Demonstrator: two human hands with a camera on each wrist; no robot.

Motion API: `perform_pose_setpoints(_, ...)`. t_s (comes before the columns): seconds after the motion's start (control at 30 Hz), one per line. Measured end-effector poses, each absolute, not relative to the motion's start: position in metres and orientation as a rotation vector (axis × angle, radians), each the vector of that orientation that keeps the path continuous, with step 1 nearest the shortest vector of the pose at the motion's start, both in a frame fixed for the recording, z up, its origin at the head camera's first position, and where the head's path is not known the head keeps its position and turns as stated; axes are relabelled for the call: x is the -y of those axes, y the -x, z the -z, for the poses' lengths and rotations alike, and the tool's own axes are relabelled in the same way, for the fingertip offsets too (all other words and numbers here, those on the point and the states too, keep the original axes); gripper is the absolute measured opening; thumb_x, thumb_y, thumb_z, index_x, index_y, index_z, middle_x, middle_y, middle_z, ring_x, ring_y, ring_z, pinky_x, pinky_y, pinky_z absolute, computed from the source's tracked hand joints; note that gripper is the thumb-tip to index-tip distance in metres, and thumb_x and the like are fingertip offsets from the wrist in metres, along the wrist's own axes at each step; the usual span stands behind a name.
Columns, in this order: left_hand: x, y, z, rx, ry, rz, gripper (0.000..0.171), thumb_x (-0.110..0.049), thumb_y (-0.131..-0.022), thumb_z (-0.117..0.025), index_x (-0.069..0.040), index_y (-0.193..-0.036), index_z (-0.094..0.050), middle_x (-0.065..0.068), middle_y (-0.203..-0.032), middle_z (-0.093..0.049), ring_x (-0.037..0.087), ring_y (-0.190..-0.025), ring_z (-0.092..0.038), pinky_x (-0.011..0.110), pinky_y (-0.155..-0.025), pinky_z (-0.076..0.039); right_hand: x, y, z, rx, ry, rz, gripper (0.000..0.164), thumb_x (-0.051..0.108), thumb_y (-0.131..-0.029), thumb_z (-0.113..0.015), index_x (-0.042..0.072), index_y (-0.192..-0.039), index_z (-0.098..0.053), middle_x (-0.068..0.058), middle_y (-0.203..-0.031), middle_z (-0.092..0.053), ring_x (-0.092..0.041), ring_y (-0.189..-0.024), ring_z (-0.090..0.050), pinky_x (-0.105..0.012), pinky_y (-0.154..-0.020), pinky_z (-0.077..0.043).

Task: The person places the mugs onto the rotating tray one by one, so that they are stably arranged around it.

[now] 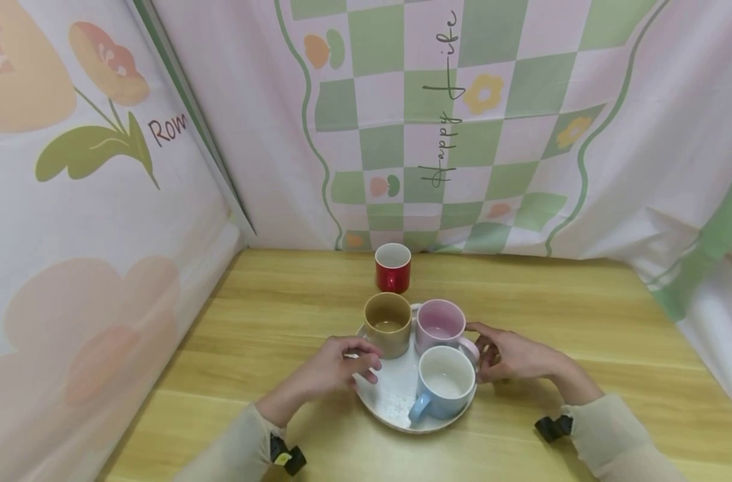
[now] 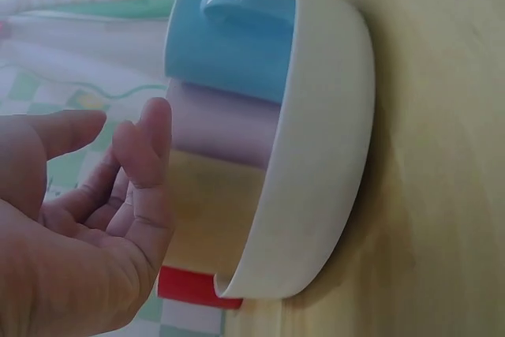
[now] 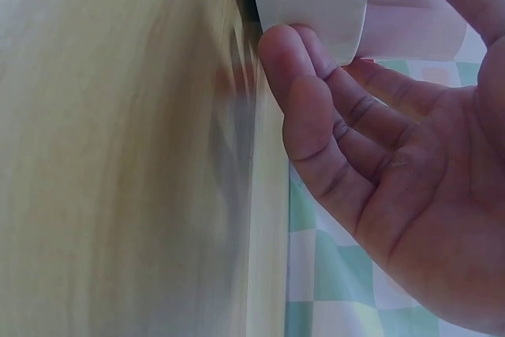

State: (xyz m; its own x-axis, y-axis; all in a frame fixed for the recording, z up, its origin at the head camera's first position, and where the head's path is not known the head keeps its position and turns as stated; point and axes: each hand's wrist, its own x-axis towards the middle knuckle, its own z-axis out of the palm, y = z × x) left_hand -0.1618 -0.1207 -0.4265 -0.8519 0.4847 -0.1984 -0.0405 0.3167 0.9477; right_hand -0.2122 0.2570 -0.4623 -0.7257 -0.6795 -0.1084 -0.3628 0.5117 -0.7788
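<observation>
A round white tray (image 1: 390, 395) with a raised rim bears three mugs. The brown mug (image 1: 391, 343) stands at its back left, the pink mug (image 1: 429, 338) at its back right, and the light blue mug (image 1: 447, 398) in front with its handle toward the front left. My left hand (image 1: 342, 365) hovers at the tray's left side, fingers loosely bent, holding nothing. On the other side is my right hand (image 1: 510, 355), its bent fingertips right at the tray's wall (image 3: 316, 5) in the right wrist view, thumb apart from them.
Behind the tray stands a red mug (image 1: 393, 274) on the wooden table (image 1: 269, 301). A checked cloth (image 1: 426, 120) hangs at the table's back edge, and a flowered cloth (image 1: 101, 281) closes off the left side.
</observation>
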Motion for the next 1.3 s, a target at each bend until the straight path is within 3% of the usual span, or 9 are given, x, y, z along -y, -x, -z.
perform_pose_setpoints(0.37,0.137,0.186,0.422,-2.182,-0.271,-1.672,0.028,-0.024,-0.101,-0.059,-0.003,-0.120,-0.065,0.022,-0.119,-0.069,0.015,-0.087,-0.072,0.034,-0.069,-0.056,-0.257,0.212,0.462,-2.356,0.867,1.068,0.091,0.018,-0.080,-0.081,-0.003,-0.152,-0.028,-0.013,-0.100,-0.063,-0.011,-0.083,-0.065,-0.026,-0.071,-0.059)
perform_pose_setpoints(0.77,0.146,0.207,0.424,-2.230,-0.175,-1.706,0.035,-0.025,-0.101,-0.060,-0.001,-0.127,-0.061,0.022,-0.119,-0.067,0.015,-0.091,-0.071,0.041,-0.081,-0.058,-0.256,0.211,0.460,-2.360,0.870,1.058,0.092,0.019,-0.080,-0.081,-0.003,-0.151,-0.027,-0.013,-0.100,-0.063,-0.011,-0.084,-0.065,-0.026,-0.071,-0.059)
perform_pose_setpoints(1.1,0.146,0.231,0.422,-2.228,-0.113,-1.735,0.030,-0.028,-0.102,-0.058,-0.008,-0.123,-0.064,0.020,-0.124,-0.065,0.015,-0.093,-0.070,0.046,-0.088,-0.056,-0.256,0.211,0.459,-2.370,0.869,1.041,0.092,0.019,-0.080,-0.081,-0.003,-0.152,-0.027,-0.012,-0.101,-0.064,-0.010,-0.084,-0.065,-0.026,-0.071,-0.058)
perform_pose_setpoints(1.3,0.142,0.247,0.426,-2.237,-0.084,-1.744,0.036,-0.028,-0.102,-0.057,-0.002,-0.127,-0.062,0.020,-0.123,-0.065,0.015,-0.093,-0.070,0.046,-0.089,-0.056,-0.256,0.211,0.459,-2.369,0.865,1.032,0.093,0.020,-0.081,-0.081,-0.003,-0.152,-0.027,-0.012,-0.101,-0.064,-0.010,-0.084,-0.065,-0.026,-0.071,-0.058)
